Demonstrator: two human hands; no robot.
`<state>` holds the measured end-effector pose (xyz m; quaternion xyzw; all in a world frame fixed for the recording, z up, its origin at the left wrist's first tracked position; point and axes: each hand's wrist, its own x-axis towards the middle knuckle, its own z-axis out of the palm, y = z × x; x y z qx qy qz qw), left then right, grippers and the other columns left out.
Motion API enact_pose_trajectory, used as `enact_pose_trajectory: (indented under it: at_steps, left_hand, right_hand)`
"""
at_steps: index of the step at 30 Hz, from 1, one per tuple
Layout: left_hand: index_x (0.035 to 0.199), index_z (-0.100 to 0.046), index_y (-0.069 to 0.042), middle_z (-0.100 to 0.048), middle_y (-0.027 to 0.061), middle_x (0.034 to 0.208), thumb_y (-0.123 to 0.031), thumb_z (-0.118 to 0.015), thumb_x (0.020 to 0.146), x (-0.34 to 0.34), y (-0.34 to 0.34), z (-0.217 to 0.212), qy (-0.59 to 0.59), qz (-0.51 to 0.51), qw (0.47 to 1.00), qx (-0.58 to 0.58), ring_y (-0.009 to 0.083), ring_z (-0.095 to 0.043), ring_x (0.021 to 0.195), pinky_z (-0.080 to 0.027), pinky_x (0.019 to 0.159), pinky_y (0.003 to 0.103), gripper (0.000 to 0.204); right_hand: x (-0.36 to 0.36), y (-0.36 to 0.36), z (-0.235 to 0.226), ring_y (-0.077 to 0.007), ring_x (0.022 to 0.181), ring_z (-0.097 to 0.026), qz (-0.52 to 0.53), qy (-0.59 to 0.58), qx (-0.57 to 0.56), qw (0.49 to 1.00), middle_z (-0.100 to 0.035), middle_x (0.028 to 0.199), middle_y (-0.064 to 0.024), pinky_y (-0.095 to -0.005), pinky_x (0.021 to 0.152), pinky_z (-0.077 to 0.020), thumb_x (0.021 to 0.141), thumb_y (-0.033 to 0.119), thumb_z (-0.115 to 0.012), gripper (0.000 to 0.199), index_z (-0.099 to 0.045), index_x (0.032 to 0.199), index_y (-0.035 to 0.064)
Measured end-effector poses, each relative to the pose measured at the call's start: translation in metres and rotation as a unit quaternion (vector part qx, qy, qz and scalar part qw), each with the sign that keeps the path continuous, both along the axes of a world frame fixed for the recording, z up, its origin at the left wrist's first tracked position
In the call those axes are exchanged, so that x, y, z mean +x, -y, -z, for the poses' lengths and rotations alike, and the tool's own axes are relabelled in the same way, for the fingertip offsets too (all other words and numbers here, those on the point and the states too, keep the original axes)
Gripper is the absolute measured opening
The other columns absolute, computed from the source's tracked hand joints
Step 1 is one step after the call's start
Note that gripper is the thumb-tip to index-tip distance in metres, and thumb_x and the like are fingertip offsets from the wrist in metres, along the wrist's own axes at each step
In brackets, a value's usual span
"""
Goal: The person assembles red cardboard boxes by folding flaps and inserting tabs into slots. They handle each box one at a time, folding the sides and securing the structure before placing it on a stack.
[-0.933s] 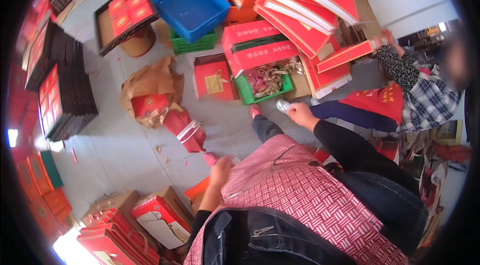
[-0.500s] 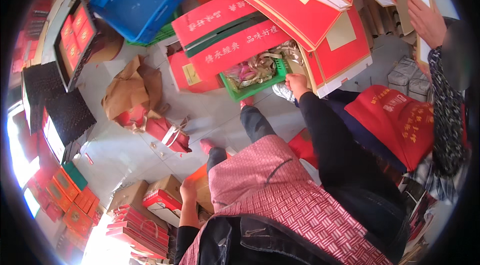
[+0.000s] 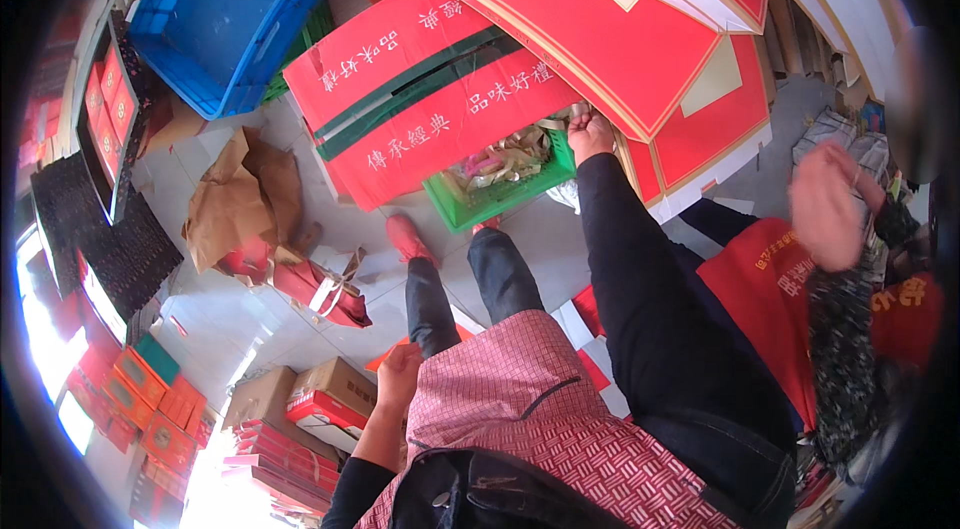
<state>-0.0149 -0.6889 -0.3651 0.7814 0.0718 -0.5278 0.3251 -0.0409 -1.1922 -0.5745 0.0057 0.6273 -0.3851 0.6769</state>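
My right hand (image 3: 591, 136) is closed, its fingers curled by the right end of a green plastic basket (image 3: 490, 213). What those fingers hold, if anything, is hidden. Inside the basket lie crumpled pale and pink ribbon-like scraps (image 3: 505, 161). A red cardboard box (image 3: 400, 89) with a dark green band leans over the basket's far side. Large red panels with tan edges (image 3: 590, 39) are stacked just beyond my right hand. Low at my left side hangs my left hand (image 3: 400, 369), its fingers curled with nothing seen in them, next to my red-patterned apron (image 3: 500, 359).
A co-worker's blurred hand (image 3: 825, 209) and dark speckled sleeve (image 3: 845, 359) are close on my right. A blue crate (image 3: 225, 19) stands far left. Brown crumpled paper (image 3: 240, 194) and a tied red bundle (image 3: 335, 294) lie on the floor. Cartons (image 3: 330, 389) stand lower left.
My left foot has stepped forward toward the green basket. My right hand has shifted slightly toward the basket's far corner. The co-worker's hand has left the panel edge and come nearer.
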Motion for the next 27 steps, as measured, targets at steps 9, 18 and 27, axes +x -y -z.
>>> enact_pose_trajectory:
  at_steps: [9,18,27]
  left_hand:
    - [0.1,-0.06,0.003,-0.066,0.0115,0.084,-0.014,-0.054,0.085,0.039,0.018,0.013,0.005,0.046,0.998,-0.053,0.0161,-0.064,0.078,-0.049,0.07,0.026,0.023]
    - [0.123,-0.04,0.003,-0.054,0.0202,0.113,-0.046,-0.043,0.091,0.09,0.147,-0.016,-0.459,-0.271,0.813,-0.236,0.0282,-0.06,0.092,-0.048,0.082,0.038,0.059]
    - [0.108,-0.051,0.001,-0.061,0.0138,0.087,-0.016,-0.048,0.09,0.128,0.164,-0.059,-0.289,-0.169,0.866,-0.371,0.0183,-0.057,0.057,-0.047,0.05,0.029,0.025]
  right_hand:
    - [-0.008,-0.102,-0.11,-0.0087,0.041,-0.029,-0.231,-0.079,-0.067,0.967,-0.034,0.051,0.0037,-0.0243,0.039,-0.0234,0.09,0.033,-0.051,0.032,-0.043,0.067,0.0128]
    - [0.007,-0.259,-0.262,-0.0097,0.043,-0.04,-0.444,-0.208,-0.162,0.856,-0.045,0.053,-0.0012,-0.0255,0.042,-0.0331,0.088,0.021,-0.049,0.03,-0.048,0.063,0.0047]
    - [-0.035,-0.347,-0.281,-0.0058,0.046,-0.044,-0.626,-0.144,-0.164,0.748,-0.053,0.058,-0.0017,-0.021,0.042,-0.0339,0.087,0.015,-0.049,0.023,-0.059,0.072,0.0007]
